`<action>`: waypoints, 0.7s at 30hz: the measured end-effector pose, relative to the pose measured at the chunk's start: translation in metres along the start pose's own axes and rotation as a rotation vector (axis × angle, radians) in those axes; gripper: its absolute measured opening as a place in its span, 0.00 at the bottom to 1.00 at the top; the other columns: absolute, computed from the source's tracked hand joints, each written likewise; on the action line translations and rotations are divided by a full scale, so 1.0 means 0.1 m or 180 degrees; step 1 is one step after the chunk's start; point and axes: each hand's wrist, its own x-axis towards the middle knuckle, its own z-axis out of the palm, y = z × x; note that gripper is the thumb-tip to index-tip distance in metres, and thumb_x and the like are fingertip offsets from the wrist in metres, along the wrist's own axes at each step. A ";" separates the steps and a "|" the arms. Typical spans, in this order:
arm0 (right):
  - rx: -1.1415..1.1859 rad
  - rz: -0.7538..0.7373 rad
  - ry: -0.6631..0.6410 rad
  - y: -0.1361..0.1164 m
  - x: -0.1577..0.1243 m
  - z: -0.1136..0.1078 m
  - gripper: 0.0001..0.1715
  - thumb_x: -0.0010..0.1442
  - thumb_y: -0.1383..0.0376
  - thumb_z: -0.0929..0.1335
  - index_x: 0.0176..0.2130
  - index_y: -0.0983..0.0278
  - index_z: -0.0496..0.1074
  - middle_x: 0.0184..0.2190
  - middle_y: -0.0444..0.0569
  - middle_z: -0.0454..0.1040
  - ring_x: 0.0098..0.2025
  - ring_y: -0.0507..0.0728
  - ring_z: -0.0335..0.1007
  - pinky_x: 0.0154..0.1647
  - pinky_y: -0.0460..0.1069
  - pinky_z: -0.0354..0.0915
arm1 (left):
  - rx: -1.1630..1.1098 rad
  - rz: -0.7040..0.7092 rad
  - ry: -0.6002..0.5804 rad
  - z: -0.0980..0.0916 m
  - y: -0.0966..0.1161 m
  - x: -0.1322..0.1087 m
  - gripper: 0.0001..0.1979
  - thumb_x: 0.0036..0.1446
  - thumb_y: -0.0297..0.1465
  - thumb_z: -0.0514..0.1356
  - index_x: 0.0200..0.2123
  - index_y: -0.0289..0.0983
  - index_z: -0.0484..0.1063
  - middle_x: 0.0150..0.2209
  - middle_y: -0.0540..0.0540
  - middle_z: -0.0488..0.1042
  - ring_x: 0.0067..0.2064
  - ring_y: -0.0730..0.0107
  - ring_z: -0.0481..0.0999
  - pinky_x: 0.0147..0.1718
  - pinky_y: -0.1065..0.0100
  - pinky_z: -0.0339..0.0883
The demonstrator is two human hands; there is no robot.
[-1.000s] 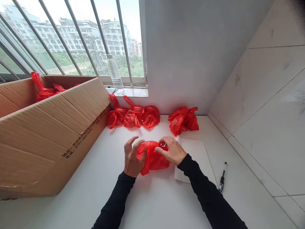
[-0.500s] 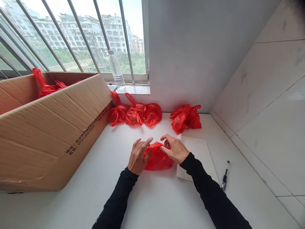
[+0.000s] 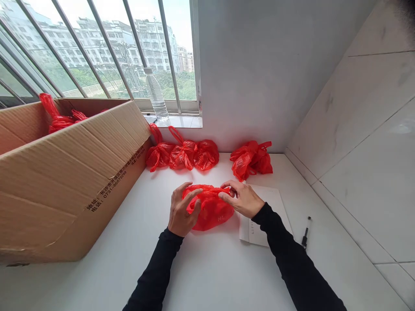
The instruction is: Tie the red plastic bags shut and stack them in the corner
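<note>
Bare R hand (image 3: 245, 198), black-sleeved, is holding the rim of a thin, translucent red plastic bag (image 3: 214, 214) btwn narrowed fingers. Bare L hand (image 3: 182, 211), same sleeve, is standing at the bag's left edge w/ fingers parted wide; contact there can't be confirmed, view being partly blocked by the hand. Bag is resting mid white flat surface (image 3: 201, 276), btwn both hands. White paper notebook (image 3: 270, 201) is lying open, partly under R arm; slim black-and-clear pen (image 3: 305, 233) is lying to its right. Three knotted red plastic bags (image 3: 182, 156) are sitting in a row nr wall, w/ crumpled red plastic bundle (image 3: 251, 160) to their right. Large brown cardboard box (image 3: 97, 151) is standing far left, holding more red plastic.
</note>
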 end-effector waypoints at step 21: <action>0.0632 0.0037 0.0196 -0.14 -0.05 -0.23 0.15 0.62 0.52 0.67 0.37 0.62 0.72 0.24 0.39 0.65 0.27 0.52 0.61 0.30 0.48 0.59 | -0.1790 -0.1510 0.0472 -0.23 0.12 0.13 0.12 0.59 0.40 0.59 0.41 0.38 0.72 0.21 0.54 0.69 0.21 0.73 0.67 0.22 0.70 0.63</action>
